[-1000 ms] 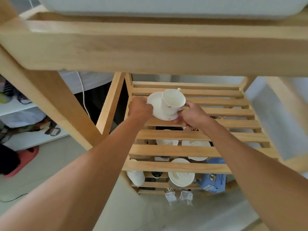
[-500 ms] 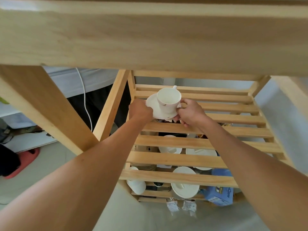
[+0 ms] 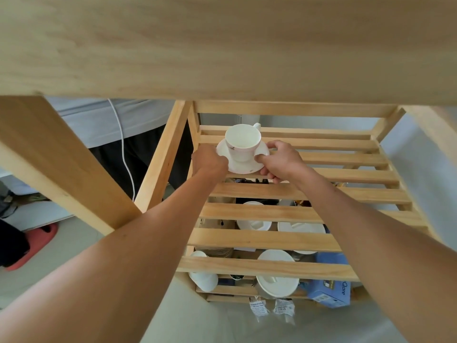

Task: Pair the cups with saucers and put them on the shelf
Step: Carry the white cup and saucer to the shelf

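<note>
A white cup (image 3: 242, 142) stands upright on a white saucer (image 3: 243, 164), its handle pointing away from me. The pair is at the back left of a slatted wooden shelf (image 3: 321, 191), level with the slats; I cannot tell if it rests on them. My left hand (image 3: 209, 162) grips the saucer's left rim. My right hand (image 3: 279, 160) grips its right rim, thumb on top and fingers underneath. Through the slats, white saucers (image 3: 301, 227) and a white cup (image 3: 203, 280) show on the shelf below.
A thick wooden board (image 3: 222, 45) of the shelf above fills the top of the view. A slanted wooden post (image 3: 49, 154) stands at left. A blue box (image 3: 331, 290) sits on the lower shelf at right. A white cable (image 3: 123, 149) hangs behind the frame.
Both hands have carried the cup and saucer farther back and lower over the slatted shelf. The cup, tilted a second ago, now stands upright.
</note>
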The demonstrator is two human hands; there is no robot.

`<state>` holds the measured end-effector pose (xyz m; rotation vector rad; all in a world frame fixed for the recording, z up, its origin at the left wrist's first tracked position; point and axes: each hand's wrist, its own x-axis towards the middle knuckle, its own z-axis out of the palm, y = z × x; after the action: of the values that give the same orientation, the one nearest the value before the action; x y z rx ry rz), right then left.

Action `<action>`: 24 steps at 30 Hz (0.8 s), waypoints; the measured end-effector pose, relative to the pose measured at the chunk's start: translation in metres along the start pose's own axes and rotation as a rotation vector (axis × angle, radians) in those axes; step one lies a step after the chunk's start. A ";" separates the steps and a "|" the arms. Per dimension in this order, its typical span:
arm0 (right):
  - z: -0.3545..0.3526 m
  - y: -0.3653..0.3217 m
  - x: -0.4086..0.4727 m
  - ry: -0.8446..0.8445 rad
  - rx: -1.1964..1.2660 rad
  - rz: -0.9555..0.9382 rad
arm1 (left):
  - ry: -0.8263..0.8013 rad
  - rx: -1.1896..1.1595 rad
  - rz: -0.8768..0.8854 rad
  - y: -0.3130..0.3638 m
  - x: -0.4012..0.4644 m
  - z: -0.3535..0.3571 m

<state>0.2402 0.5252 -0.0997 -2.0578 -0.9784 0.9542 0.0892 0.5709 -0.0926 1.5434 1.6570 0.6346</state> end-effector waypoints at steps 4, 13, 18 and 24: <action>-0.001 0.001 0.007 0.003 0.081 0.039 | 0.034 -0.013 -0.006 0.001 0.003 0.003; -0.003 0.002 -0.006 -0.021 0.140 0.044 | 0.101 -0.094 0.022 -0.006 -0.004 0.007; -0.028 -0.004 -0.040 -0.017 0.010 0.025 | 0.059 -0.049 0.053 -0.006 -0.030 -0.005; -0.069 -0.007 -0.099 0.001 -0.059 0.039 | -0.185 -0.003 0.089 -0.005 -0.072 -0.028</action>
<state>0.2490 0.4301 -0.0263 -2.1332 -0.9790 0.9546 0.0618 0.5033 -0.0656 1.6301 1.4553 0.5225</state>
